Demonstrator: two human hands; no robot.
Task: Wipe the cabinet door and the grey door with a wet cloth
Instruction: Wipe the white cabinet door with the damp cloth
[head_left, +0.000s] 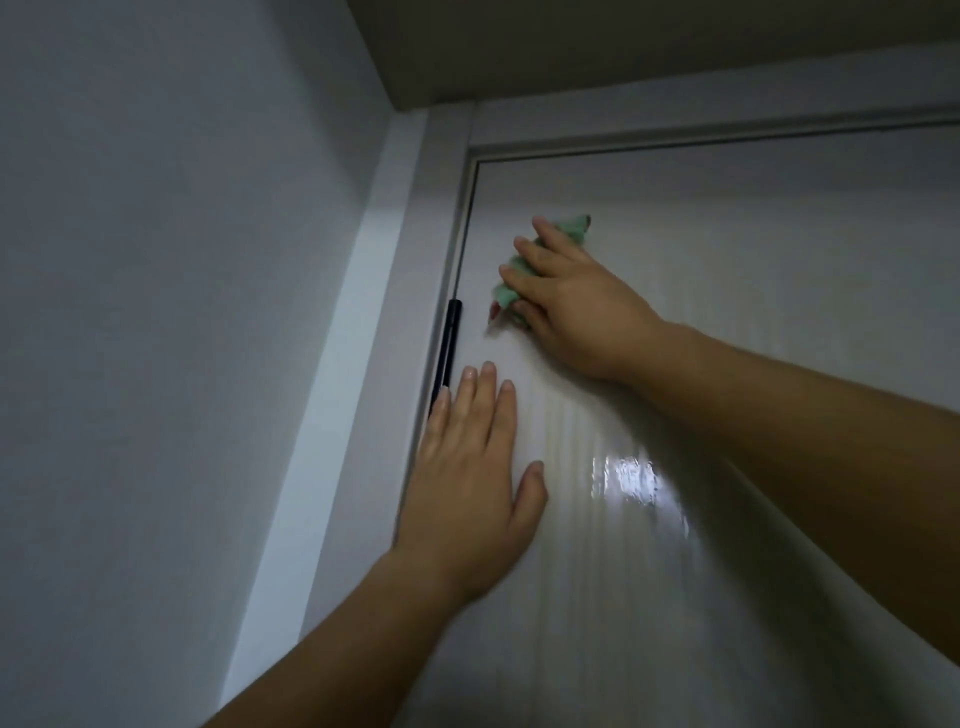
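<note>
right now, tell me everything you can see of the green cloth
The cloth is pale green, soft and bunched up. One crumpled corner sticks out above the fingers and another fold shows below them, with small reddish marks at both ends. The right hand lies over its middle and presses it against the glossy grey door, near the top corner, just right of the black hinge. Whether it is wet cannot be told.

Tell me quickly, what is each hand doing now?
Left hand: open, flat on the door.
Right hand: open, pressing the green cloth on it.
</note>
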